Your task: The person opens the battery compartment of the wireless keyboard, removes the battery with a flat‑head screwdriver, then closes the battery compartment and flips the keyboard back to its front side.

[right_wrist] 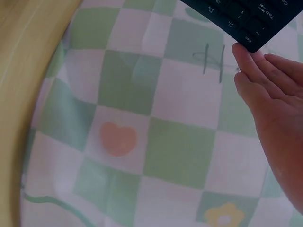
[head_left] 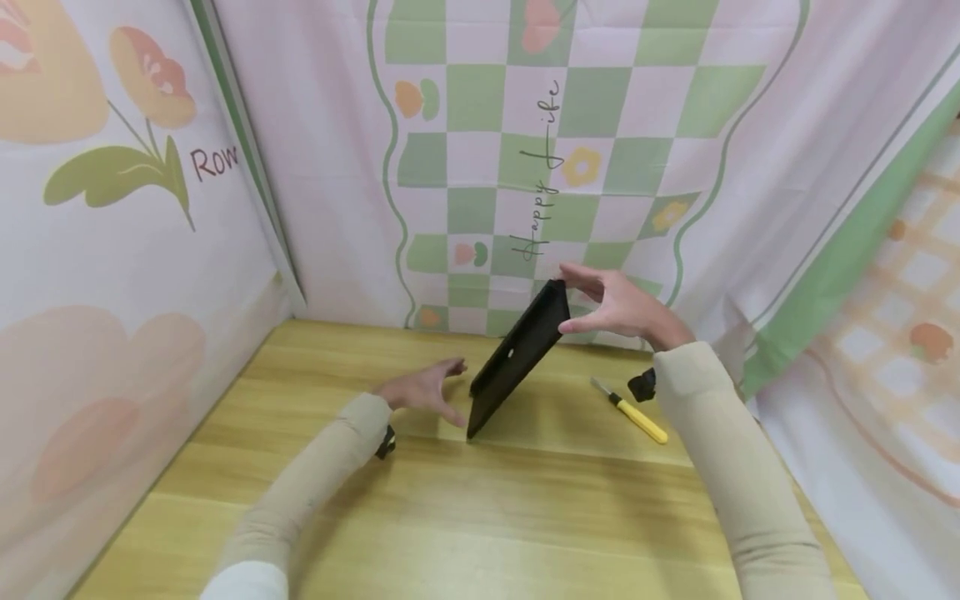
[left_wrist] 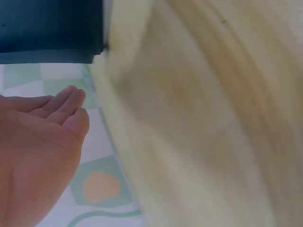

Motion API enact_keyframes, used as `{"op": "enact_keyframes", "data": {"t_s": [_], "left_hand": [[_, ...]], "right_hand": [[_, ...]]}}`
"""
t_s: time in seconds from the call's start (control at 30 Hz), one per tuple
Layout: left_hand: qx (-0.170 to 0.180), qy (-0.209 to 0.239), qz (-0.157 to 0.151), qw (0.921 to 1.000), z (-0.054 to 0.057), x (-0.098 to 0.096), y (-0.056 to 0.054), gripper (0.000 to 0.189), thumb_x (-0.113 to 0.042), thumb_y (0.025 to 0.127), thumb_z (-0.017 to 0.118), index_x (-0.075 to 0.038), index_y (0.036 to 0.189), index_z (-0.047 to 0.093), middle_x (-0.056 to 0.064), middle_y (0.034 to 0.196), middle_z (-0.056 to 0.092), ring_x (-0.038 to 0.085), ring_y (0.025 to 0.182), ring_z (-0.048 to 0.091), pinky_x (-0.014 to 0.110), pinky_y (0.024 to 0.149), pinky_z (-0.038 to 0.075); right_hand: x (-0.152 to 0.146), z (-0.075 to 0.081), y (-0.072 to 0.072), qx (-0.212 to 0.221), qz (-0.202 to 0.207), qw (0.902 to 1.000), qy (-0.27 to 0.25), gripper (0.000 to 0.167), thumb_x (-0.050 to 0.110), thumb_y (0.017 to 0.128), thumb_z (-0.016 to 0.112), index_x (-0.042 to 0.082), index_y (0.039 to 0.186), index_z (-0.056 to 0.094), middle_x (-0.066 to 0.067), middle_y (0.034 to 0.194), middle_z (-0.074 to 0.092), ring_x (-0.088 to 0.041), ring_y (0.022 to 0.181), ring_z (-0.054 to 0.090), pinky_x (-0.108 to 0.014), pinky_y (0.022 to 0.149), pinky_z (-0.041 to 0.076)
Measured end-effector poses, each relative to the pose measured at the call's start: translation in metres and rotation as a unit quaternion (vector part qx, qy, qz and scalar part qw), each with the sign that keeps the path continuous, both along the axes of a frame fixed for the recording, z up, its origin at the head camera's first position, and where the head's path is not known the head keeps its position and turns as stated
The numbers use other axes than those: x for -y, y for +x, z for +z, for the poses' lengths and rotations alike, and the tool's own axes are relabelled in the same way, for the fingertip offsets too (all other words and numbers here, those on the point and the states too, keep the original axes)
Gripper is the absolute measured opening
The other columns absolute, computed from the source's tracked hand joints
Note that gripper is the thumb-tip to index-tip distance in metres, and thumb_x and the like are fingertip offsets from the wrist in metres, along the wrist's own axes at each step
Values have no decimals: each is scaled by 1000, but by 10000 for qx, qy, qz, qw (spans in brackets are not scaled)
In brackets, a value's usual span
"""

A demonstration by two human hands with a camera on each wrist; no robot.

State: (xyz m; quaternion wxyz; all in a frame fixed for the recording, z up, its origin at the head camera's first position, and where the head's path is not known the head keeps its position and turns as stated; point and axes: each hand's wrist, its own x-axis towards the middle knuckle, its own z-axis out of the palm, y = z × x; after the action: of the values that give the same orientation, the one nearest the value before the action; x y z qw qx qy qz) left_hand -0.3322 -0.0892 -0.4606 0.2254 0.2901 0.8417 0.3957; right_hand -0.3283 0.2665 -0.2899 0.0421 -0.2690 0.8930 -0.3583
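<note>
A black keyboard [head_left: 522, 360] stands steeply tilted over the wooden table, its lower end at the tabletop and its upper end raised to the right. My right hand [head_left: 618, 304] grips that raised end, thumb at the near corner and fingers at the far one. Keys show in the right wrist view, where the corner of the keyboard [right_wrist: 248, 21] meets my fingertips. Beside the lower end, my left hand [head_left: 423, 390] has thumb and fingers spread apart, holding nothing. In the left wrist view a dark end of the keyboard [left_wrist: 47, 30] appears above the left hand [left_wrist: 42, 137].
A screwdriver with a yellow handle [head_left: 641, 421] lies on the wooden table [head_left: 480, 517], right of the keyboard and near the right forearm. Behind the table hangs a green-and-white checked curtain [head_left: 476, 100]. A printed flower sheet [head_left: 97, 275] covers the left side.
</note>
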Motion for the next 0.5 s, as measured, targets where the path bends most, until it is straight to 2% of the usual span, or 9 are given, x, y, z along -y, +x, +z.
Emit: {"op": "enact_keyframes", "data": {"t_s": [0.23, 0.4, 0.5], "left_hand": [[-43, -283, -185, 9994, -18, -9, -4, 134, -35, 75, 96, -2, 169, 6, 17, 177, 16, 35, 164, 20, 52, 135, 18], [11, -287, -154, 9995, -22, -14, -6, 135, -33, 73, 97, -5, 170, 7, 16, 178, 15, 34, 164, 20, 51, 135, 19], [33, -193, -135, 9997, -24, -15, -8, 133, -29, 74, 97, -5, 170, 8, 16, 178, 15, 34, 164, 21, 50, 135, 19]], "right_hand": [[-33, -23, 3, 64, -218, 9990, -387, 95, 18, 91, 85, 8, 167, 29, -17, 171, 37, -37, 158, 36, -48, 130, 29], [-45, -37, 5, 126, -337, 9978, -556, 89, 19, 93, 83, 13, 166, 33, -12, 171, 38, -34, 157, 38, -42, 128, 30], [-49, -42, 5, 193, -351, 9967, -704, 87, 14, 93, 81, 14, 166, 34, -15, 171, 36, -36, 157, 37, -42, 128, 30]]}}
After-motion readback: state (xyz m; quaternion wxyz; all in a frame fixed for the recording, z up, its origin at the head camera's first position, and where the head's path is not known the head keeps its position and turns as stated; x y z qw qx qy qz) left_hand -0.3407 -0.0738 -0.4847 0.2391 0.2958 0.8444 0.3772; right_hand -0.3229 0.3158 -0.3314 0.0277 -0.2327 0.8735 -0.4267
